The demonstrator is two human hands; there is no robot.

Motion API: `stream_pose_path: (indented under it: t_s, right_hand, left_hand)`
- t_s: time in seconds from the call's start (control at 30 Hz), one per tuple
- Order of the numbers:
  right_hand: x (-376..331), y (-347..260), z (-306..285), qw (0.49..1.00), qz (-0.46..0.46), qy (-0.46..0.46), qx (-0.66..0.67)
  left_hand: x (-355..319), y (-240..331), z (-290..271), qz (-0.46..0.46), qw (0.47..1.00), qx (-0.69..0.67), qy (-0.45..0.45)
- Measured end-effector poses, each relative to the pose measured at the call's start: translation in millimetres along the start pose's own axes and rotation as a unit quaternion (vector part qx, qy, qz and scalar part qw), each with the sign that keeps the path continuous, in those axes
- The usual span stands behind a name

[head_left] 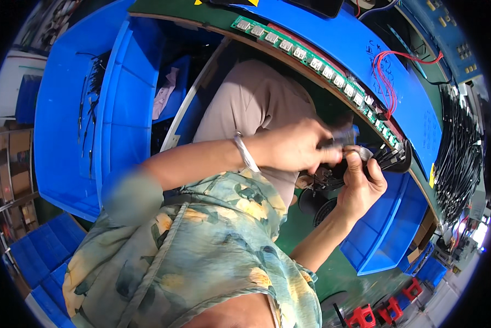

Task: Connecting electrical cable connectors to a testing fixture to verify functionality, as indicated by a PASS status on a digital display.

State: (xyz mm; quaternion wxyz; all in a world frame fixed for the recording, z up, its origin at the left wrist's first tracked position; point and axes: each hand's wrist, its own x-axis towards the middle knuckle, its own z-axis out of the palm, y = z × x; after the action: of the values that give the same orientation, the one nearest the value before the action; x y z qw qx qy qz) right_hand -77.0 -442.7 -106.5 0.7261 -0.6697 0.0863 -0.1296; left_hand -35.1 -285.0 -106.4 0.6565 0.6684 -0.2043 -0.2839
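My left hand [294, 146], with a pale band at the wrist, is blurred by motion; its fingers are closed around a dark item [337, 138] too smeared to name. Close beside it, my right hand [361, 186] is raised with thumb and fingers pinched on black cables, near a small grey piece [364, 153]. Dark cable ends [388, 158] fan out past the right fingertips, and more black cables [327, 177] hang below, between the hands. Both hands are just off the workbench edge, above my lap.
A long green circuit board [316, 64] with a row of silver connectors lies along the bench edge. Red wires [386, 82] rise from it over a blue mat [333, 33]. Many black cables [456, 158] lie at right. Blue bins [128, 104] [384, 229] flank me; red stools [390, 310] stand behind.
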Motion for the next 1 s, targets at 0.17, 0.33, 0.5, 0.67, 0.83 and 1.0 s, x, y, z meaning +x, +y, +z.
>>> stream_pose_path:
  t_s: [0.17, 0.33, 0.5, 0.67, 0.83, 1.0]
  right_hand:
    - [-4, 6, -2, 0.990, -0.002, 0.116, -0.077]
    - [-39, 60, -96, 0.944, -0.056, 0.197, -0.258]
    - [-77, 61, -111, 0.950, 0.091, 0.156, -0.254]
    - [-83, 37, -36, 0.978, 0.190, 0.089, -0.006]
    - [-65, 27, -40, 0.959, 0.055, 0.257, 0.107]
    - [-55, 16, -57, 0.952, -0.016, 0.276, 0.135]
  left_hand:
    - [-1, 3, 0, -0.022, 0.996, -0.077, 0.036]
    - [1, -1, -6, -0.005, 0.990, -0.112, 0.087]
    - [10, -1, 1, -0.012, 0.958, -0.265, 0.106]
    - [4, 4, 26, -0.002, 0.929, -0.360, 0.079]
    - [-12, 2, 28, -0.093, 0.945, -0.313, 0.012]
    - [-22, -14, 14, -0.108, 0.943, -0.301, 0.095]
